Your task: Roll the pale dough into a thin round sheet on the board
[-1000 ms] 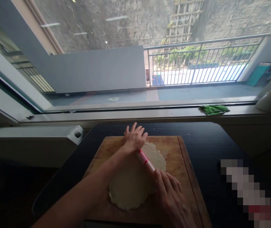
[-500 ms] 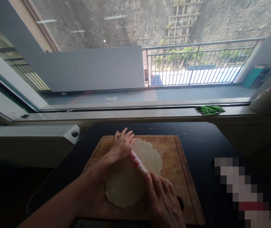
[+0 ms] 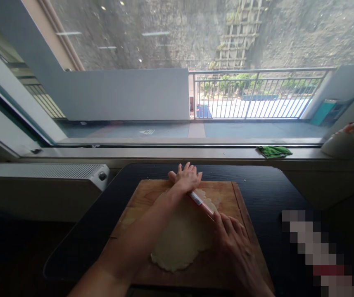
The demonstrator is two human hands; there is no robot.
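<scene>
A thin, pale sheet of dough (image 3: pixel 181 241) with a ragged edge lies on a wooden cutting board (image 3: pixel 152 189). Across its far right part runs a rolling pin (image 3: pixel 199 201), slanting from upper left to lower right, with a red and white printed middle. My left hand (image 3: pixel 189 178) presses palm down on the pin's far end, its fingers stretched out and spread. At the near end, the fingers of my right hand (image 3: pixel 234 237) curl over the pin and hide that end. My left forearm covers the dough's left side.
The board rests on a dark table (image 3: pixel 266 185) below a window sill (image 3: pixel 164 152). On the sill lie a green cloth (image 3: pixel 274 152) and a whitish container (image 3: pixel 347 142). A radiator (image 3: pixel 40 171) stands at left. A blurred-out shape (image 3: pixel 316 247) is on the table's right.
Both hands and the rolling pin have moved to the right over the dough, and the pin has turned, showing a different printed side. The view has shifted slightly.
</scene>
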